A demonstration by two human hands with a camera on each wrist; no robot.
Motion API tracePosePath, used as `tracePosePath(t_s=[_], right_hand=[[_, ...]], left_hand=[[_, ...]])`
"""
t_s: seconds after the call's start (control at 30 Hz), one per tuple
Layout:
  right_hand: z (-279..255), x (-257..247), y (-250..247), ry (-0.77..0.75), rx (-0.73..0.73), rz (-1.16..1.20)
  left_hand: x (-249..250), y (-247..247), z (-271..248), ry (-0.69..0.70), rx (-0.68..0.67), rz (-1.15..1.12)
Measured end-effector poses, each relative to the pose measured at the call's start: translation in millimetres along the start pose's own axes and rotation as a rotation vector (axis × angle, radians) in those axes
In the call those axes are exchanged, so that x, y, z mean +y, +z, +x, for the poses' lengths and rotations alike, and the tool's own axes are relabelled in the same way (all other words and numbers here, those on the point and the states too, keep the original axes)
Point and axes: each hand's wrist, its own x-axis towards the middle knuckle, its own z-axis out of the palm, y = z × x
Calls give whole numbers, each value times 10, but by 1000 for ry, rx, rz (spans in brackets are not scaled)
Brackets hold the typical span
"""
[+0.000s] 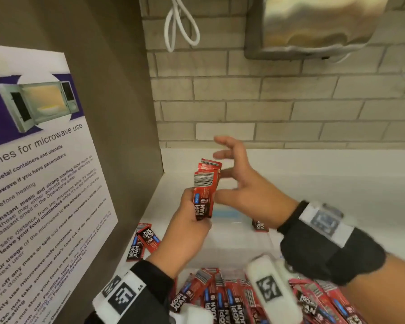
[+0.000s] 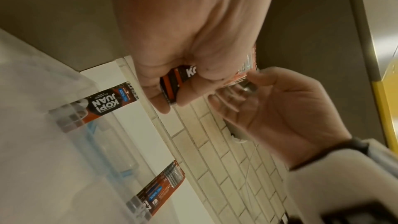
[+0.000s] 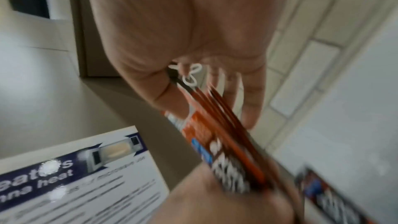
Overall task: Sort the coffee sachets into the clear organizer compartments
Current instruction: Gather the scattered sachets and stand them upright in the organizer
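Observation:
My left hand (image 1: 192, 220) grips an upright bundle of red Kopi Juan sachets (image 1: 205, 188) by its lower end, above the clear organizer (image 1: 234, 232). The same bundle (image 3: 226, 144) fans out in the right wrist view and shows between my fingers (image 2: 176, 81) in the left wrist view. My right hand (image 1: 239, 174) hovers just right of the bundle's top, fingers spread and holding nothing. A heap of loose sachets (image 1: 220, 298) lies in front of the organizer. Two sachets (image 1: 143, 239) lie at its left, and one sachet (image 1: 258, 225) stands at its right.
A grey side panel with a microwave-guidelines poster (image 1: 40, 183) closes the left. A tiled wall (image 1: 290, 108) stands behind the white counter (image 1: 337, 178), with a steel dispenser (image 1: 313, 26) and a looped white cable (image 1: 180, 22) hanging above.

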Motion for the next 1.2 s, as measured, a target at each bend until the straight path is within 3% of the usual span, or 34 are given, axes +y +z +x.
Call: tracePosePath(t_s=[0.13,0.23,0.5,0.67,0.87,1.0,1.2], right_hand=[[180,-50,-314,-113,-239,-486],[221,97,-391,-89,-269,-719],[-64,667,-543,65,-344,-772],[-148,891,-568,120,-365,-875],[-163,1071,-611,130,-339,-936],[-190,1139,-616,49,-321,-1061],[-257,1191,-638,-42,-171,-1099]], left_hand=[[34,135,191,31,-102,96],[52,311,321,13,-170,157],[-113,734,411,-167,-525,358],[-166,871,565,-238,-661,367],[-165,1044,672,-304,-681,286],[-205,1102,726,-291,-680,301],[-297,1152,750,-277,-613,300]])
